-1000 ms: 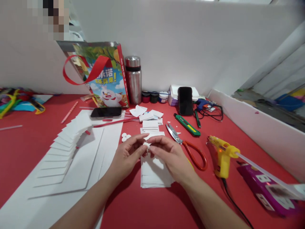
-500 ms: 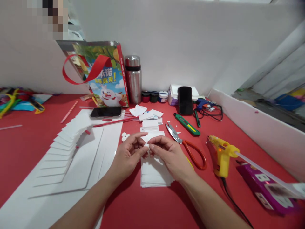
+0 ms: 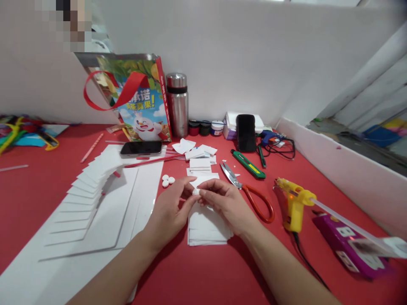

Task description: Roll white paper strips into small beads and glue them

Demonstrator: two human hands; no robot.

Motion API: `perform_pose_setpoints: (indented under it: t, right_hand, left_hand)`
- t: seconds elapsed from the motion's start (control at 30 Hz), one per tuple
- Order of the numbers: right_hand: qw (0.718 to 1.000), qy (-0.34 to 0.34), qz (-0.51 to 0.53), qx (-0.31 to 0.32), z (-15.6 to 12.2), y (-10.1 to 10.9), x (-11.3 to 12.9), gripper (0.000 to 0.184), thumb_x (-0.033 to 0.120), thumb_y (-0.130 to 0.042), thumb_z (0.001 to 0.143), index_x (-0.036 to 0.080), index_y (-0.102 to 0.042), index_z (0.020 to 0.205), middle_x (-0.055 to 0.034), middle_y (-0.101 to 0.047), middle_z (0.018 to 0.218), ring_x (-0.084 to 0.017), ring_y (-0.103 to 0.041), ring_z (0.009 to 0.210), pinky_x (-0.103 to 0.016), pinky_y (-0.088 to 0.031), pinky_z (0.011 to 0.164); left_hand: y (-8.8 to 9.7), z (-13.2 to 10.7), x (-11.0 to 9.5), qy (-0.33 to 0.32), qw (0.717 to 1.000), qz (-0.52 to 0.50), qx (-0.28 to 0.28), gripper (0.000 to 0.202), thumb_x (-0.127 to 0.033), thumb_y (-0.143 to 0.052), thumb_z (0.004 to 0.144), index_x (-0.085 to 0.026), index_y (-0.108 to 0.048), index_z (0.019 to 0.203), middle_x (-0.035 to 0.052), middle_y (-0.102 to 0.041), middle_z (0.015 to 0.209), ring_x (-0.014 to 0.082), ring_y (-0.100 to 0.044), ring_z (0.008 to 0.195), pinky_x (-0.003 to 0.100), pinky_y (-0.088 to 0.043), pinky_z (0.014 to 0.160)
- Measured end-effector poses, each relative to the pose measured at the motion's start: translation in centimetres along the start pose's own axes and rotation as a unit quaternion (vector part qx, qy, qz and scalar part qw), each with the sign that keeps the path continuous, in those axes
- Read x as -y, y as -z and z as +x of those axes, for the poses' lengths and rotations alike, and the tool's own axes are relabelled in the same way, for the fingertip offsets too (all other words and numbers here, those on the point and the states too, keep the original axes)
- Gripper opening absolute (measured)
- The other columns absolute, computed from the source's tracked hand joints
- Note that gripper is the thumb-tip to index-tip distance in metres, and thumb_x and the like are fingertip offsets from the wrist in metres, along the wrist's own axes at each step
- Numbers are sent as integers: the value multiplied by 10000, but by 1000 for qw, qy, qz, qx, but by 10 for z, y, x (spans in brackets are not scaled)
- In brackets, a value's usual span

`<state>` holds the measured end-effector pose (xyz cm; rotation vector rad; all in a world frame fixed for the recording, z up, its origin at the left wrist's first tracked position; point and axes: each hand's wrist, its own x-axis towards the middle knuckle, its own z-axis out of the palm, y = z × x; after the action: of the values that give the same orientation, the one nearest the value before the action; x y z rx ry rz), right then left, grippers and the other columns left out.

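Between the fingertips of both hands is a small white piece (image 3: 196,192), perhaps paper or clay; its exact kind is too small to tell. My left hand (image 3: 171,205) pinches it with thumb and fingers from the left. From the right, the thumb and fingers of my right hand (image 3: 227,203) close on it as well. Below the hands lies a stack of white paper sheets (image 3: 206,237). Three small white discs (image 3: 165,184) rest just left of my left fingers. To the right are scissors (image 3: 259,201) with orange handles, blades partly apart.
A fanned white card staircase (image 3: 85,195) stands on a white board at left. Behind are a phone (image 3: 141,148), gift bag (image 3: 146,110), steel flask (image 3: 178,106) and paint jars (image 3: 205,128). Right are a green cutter (image 3: 248,164), yellow glue gun (image 3: 295,203) and purple box (image 3: 349,245).
The fingers have shifted slightly around the small white piece, which shows more now. My left hand has moved a little, uncovering the three discs. The view has tilted slightly.
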<state>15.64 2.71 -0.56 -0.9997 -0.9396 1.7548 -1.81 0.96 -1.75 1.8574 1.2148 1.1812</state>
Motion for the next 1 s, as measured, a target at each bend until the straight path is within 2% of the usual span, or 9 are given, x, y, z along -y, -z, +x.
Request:
perform_pose_setpoints:
  t: [0.1, 0.2, 0.33, 0.4, 0.5, 0.6, 0.73, 0.9, 1.0]
  right_hand:
    - [999, -28, 46, -2, 1, 1, 0, 256, 262, -869, 680, 153, -721, 859, 8, -694, 718, -87, -614, 633, -238, -480, 676]
    - [996, -38, 81, 5, 3, 3, 1, 265, 251, -876, 667, 152, -722, 858, -5, -705, 737, -96, -627, 650, -246, -499, 696]
    - [995, -40, 90, 13, 6, 5, 1, 271, 226, -881, 657, 136, -721, 856, -17, -710, 741, -94, -630, 643, -226, -509, 675]
    - [994, -48, 92, 17, 7, 6, 0, 260, 226, -876, 672, 131, -715, 852, -14, -697, 705, -93, -629, 626, -222, -512, 662]
    - [994, -40, 96, 20, 7, 6, -3, 252, 257, -865, 700, 141, -691, 840, -12, -692, 693, -110, -649, 654, -257, -533, 724]
    - [1000, -3, 30, -4, 6, 4, -4, 249, 323, -833, 747, 160, -674, 848, 13, -664, 688, -102, -621, 642, -247, -516, 685]
    - [986, 80, -132, -62, 3, 2, 0, 218, 346, -771, 809, 163, -653, 802, 48, -592, 600, -78, -530, 547, -205, -437, 543]
    - [986, 84, -145, -19, 0, -2, 4, 214, 335, -756, 797, 168, -654, 881, 3, -700, 721, -120, -623, 625, -248, -497, 598]
    - [985, 77, -154, -15, -1, -3, 3, 225, 323, -752, 787, 168, -656, 918, -22, -732, 780, -142, -665, 700, -261, -514, 639]
  left_hand:
    - [-1, 2, -1, 34, 995, -91, -5, 387, -262, -670, 898, -218, -541, 1260, 29, -631, 978, 147, -637, 847, 288, -527, 792]
    - [-4, 5, -4, 90, 979, -184, -12, 287, -289, -628, 926, -189, -581, 1191, 32, -642, 937, 145, -641, 832, 281, -530, 777]
    - [-5, 6, -7, 148, 958, -247, -18, 210, -272, -626, 924, -183, -633, 1115, 31, -657, 928, 139, -649, 799, 287, -532, 779]
    - [-5, 7, -6, 147, 957, -251, -18, 208, -255, -647, 907, -195, -660, 1105, 39, -655, 1005, 139, -651, 817, 289, -533, 787]
    - [-3, 8, -4, 105, 972, -209, -24, 142, -230, -651, 901, -196, -731, 1014, 56, -655, 1079, 168, -645, 981, 283, -512, 877]
    - [-3, 8, -3, 100, 971, -215, -23, 125, -228, -669, 887, -192, -754, 970, 68, -668, 1105, 188, -642, 1037, 277, -520, 877]
    - [-6, 8, -4, 156, 952, -261, -18, 161, -241, -714, 849, -175, -734, 994, 63, -688, 1048, 156, -681, 823, 289, -551, 782]
    - [-7, 11, -5, 187, 943, -275, -36, 204, -249, -736, 826, -148, -720, 1003, 54, -708, 919, 155, -682, 770, 292, -552, 762]
    - [-6, 11, -4, 191, 942, -275, -39, 226, -251, -730, 829, -146, -716, 1028, 51, -712, 879, 159, -682, 767, 302, -556, 770]
